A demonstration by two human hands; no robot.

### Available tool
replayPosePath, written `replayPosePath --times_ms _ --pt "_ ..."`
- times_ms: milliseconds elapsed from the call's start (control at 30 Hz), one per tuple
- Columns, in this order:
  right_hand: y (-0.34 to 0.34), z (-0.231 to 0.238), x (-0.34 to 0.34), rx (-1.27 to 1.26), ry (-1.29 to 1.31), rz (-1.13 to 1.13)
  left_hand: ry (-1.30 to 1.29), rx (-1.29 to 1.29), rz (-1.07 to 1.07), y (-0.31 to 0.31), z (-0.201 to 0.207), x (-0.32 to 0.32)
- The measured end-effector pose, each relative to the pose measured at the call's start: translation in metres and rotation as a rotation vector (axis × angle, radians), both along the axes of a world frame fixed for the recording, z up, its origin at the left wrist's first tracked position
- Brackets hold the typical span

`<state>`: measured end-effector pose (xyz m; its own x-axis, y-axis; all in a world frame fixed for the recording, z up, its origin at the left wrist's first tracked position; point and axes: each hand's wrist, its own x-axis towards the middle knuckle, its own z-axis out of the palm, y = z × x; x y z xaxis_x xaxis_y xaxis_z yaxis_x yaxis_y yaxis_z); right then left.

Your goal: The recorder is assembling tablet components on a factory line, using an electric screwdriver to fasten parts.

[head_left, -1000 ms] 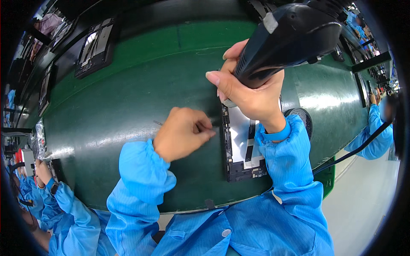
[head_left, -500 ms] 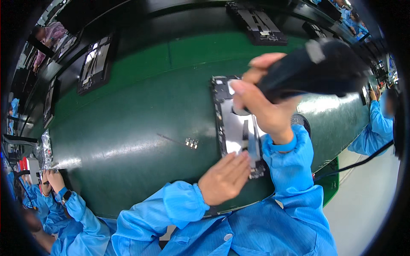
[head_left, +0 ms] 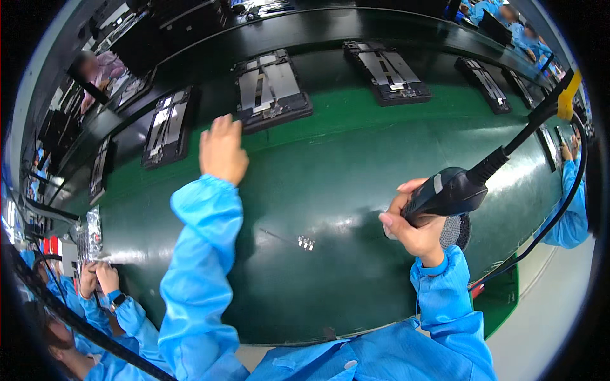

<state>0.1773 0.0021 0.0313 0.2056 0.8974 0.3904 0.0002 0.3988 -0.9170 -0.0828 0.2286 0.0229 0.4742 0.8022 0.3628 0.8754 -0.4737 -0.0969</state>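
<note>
My left hand [head_left: 223, 149] reaches to the far side of the bench, fingers stretched out, empty. Just beyond its fingertips lies a partly assembled flat device [head_left: 273, 89] in a black tray, with silver panels and dark strips; whether they touch I cannot tell. My right hand [head_left: 416, 225] wraps round a black corded electric screwdriver [head_left: 445, 193], whose lower end is mostly hidden by the fingers. Beside that hand sits a round grey dish with a dotted surface [head_left: 456, 232]. A small flexible cable with several little metal pads [head_left: 305, 242] lies on the green bench top [head_left: 318, 286].
Further trays with similar devices [head_left: 387, 73] [head_left: 166, 127] line the far strip. The screwdriver's cable [head_left: 521, 136] runs up to the right. A green bin [head_left: 502, 298] stands below the right edge. Co-workers in blue sleeves [head_left: 130, 314] sit left and right.
The device that lay under my hands is now on the far strip. My left hand has moved off it, forward and left. My right hand still holds the screwdriver, now lower over bare bench.
</note>
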Motion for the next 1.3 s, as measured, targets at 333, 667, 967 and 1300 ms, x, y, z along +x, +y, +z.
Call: replayPosePath --times_ms 333,667,967,1300 --pt "0.003 -0.003 0.008 0.037 -0.112 -0.057 0.640 -0.178 0.413 0.085 -0.002 -0.185" --pt "0.002 0.001 0.025 0.032 0.048 -0.088 0.170 0.205 0.385 0.075 0.015 -0.136" --pt "-0.002 0.007 0.041 0.029 -0.052 -0.133 -0.018 0.402 -0.133 0.010 0.082 -0.095" --pt "-0.019 0.024 0.049 0.152 -0.073 -0.176 -0.306 0.411 -0.104 -0.136 0.120 -0.033"
